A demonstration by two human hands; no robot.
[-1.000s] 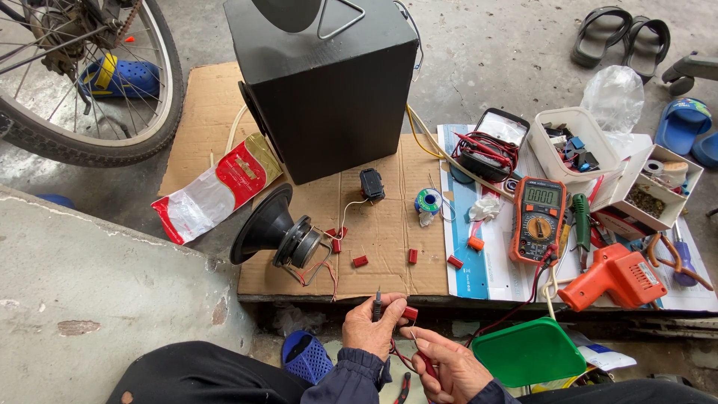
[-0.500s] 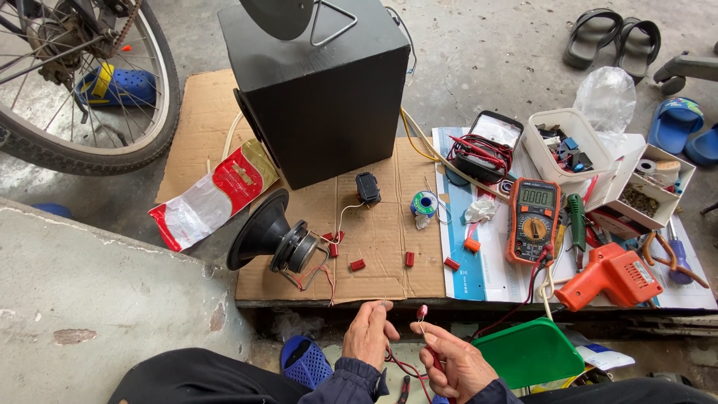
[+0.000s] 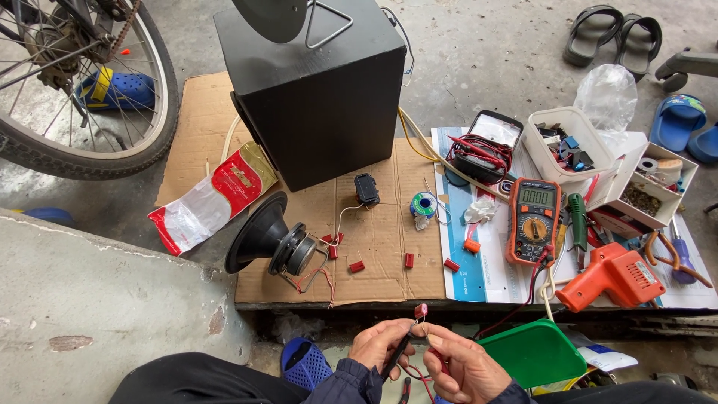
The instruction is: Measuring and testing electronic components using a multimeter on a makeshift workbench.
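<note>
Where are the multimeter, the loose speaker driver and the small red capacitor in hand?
multimeter [image 3: 534,222]: head view, on its dial.
loose speaker driver [image 3: 263,233]: head view, on the cone's back.
small red capacitor [image 3: 421,310]: head view, on its body.

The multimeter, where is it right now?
In the head view the orange multimeter lies right of centre on the white sheet, between the green-handled tool and the crumpled white wrapper, above the orange glue gun.

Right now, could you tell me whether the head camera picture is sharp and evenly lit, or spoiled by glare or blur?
Head view: soft, even daylight with faint shadows; no strong glare, even on the multimeter screen; the left hand, right hand and small red component look sharp; wide-lens bending curves the edges.
</note>
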